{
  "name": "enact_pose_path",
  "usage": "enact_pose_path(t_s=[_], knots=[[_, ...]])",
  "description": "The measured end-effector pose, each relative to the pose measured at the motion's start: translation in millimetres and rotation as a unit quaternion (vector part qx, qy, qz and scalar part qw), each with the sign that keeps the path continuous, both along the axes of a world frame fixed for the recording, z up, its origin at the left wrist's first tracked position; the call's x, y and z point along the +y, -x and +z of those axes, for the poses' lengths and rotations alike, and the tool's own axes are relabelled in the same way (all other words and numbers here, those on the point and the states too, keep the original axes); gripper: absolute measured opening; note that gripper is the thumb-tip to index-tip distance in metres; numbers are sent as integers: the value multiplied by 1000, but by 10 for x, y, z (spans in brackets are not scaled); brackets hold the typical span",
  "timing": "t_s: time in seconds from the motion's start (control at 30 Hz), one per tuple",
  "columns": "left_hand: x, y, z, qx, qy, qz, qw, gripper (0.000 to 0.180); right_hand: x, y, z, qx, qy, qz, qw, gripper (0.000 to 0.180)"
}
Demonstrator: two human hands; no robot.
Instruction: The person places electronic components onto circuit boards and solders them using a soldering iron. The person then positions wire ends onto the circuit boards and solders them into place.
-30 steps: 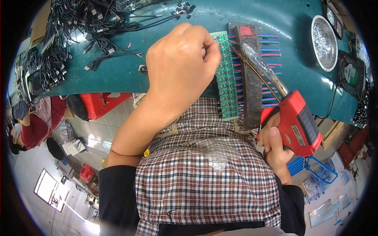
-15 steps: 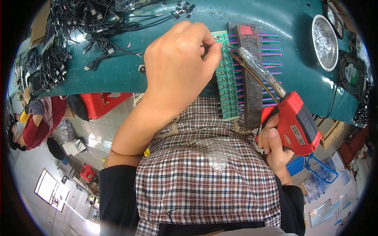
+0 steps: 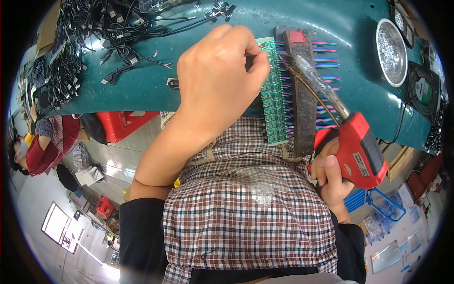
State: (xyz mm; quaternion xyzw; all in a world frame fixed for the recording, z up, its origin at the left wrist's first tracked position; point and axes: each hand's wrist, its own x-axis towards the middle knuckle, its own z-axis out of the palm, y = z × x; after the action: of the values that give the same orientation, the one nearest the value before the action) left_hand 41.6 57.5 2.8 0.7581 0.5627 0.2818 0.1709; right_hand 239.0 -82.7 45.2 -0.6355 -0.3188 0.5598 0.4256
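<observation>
My left hand [image 3: 217, 80] is curled over the left edge of a strip of green circuit boards [image 3: 274, 94], its fingertips pinched at the top of the strip; what they pinch is too small to tell. My right hand [image 3: 328, 177] grips a red soldering gun [image 3: 359, 146] whose metal barrel [image 3: 312, 78] slants up-left, its tip at the top of the boards. Coloured wires [image 3: 328, 61] fan out from the boards under a dark rusty clamp bar [image 3: 302, 94] lying along them. All this rests on a teal workbench [image 3: 142, 85].
Bundles of black cables [image 3: 71, 52] lie at the bench's far left. A round metal dish [image 3: 391, 52] and a small black fan [image 3: 423, 92] sit at the right. A red stool [image 3: 123, 125] stands under the bench. Another person [image 3: 42, 142] sits at the left.
The soldering gun's tip has shifted slightly along the top of the boards. My left hand stays in about the same place.
</observation>
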Motion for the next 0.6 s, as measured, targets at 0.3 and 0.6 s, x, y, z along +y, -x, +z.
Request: enact_pose_path(t_s=[0.3,0.6], knots=[[1,-7,-2,11,-3,2,1000,15,2,-36,-17,26,-29,7,999,21],[-96,77,80,16,-2,8,1000,13,-31,26,2,24,-39,-41,998,18]])
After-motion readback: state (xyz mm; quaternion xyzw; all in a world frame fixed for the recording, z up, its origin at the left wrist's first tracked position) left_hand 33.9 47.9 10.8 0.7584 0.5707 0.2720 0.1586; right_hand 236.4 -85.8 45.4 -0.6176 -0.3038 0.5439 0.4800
